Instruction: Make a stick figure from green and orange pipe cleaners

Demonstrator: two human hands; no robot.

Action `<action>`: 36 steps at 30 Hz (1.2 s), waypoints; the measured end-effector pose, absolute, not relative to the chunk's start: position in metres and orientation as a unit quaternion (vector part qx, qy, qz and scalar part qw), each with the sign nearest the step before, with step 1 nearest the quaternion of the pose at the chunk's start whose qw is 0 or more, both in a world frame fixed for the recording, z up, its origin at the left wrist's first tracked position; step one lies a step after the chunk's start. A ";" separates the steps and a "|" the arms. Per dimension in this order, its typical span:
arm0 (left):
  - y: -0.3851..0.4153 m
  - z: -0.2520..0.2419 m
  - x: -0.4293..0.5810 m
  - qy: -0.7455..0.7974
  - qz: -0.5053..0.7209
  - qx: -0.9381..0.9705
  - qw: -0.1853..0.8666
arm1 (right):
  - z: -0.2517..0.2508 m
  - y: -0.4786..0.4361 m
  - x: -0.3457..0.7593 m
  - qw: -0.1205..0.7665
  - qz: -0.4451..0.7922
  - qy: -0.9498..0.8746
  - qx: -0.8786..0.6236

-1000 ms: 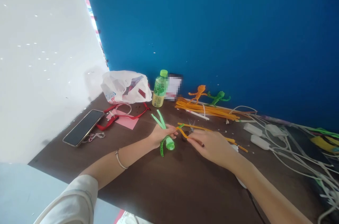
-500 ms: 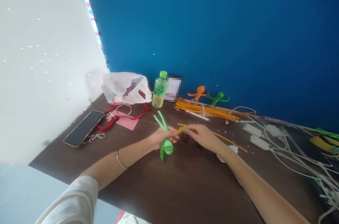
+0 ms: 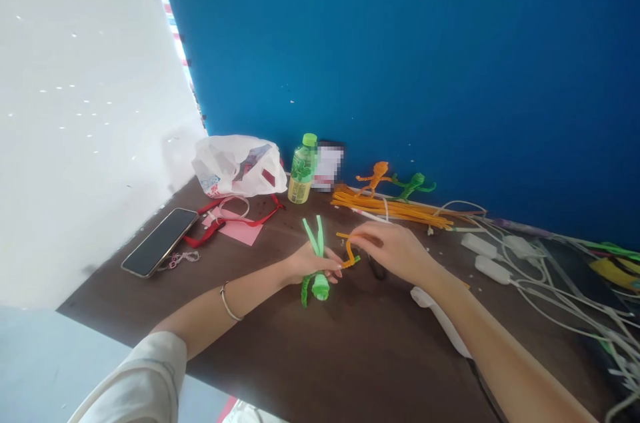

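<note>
Presently lying on the table: a phone at far left, a white plastic bag and green bottle standing by the blue wall, a bundle of orange pipe cleaners, and white chargers at right. The left hand is gripping a green pipe-cleaner figure at mid-table, fingers closed around it. The right hand is pinching a bent orange pipe cleaner just beside the left fingertips.

Green pipe-cleaner figure, orange pipe cleaner, dark brown table, blue wall
</note>
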State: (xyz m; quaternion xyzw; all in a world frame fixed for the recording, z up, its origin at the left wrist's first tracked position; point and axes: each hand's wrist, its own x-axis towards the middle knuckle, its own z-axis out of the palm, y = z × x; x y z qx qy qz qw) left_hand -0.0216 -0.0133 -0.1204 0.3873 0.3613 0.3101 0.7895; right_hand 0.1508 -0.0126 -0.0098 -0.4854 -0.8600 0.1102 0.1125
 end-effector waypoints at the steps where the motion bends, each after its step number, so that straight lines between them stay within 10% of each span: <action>1: -0.014 -0.118 -0.023 0.342 0.294 0.386 0.805 | -0.013 -0.009 0.150 0.117 0.135 -0.852 -0.492; 15: -0.010 -0.119 -0.018 0.383 0.462 0.257 0.758 | -0.025 -0.048 0.157 0.000 0.084 -0.878 -0.471; 28: -0.018 -0.115 -0.025 0.311 0.294 0.431 0.794 | -0.020 -0.010 0.151 0.141 0.207 -0.824 -0.508; 36: -0.013 -0.114 -0.019 0.339 0.463 0.256 0.778 | -0.038 -0.027 0.159 0.052 0.170 -0.830 -0.529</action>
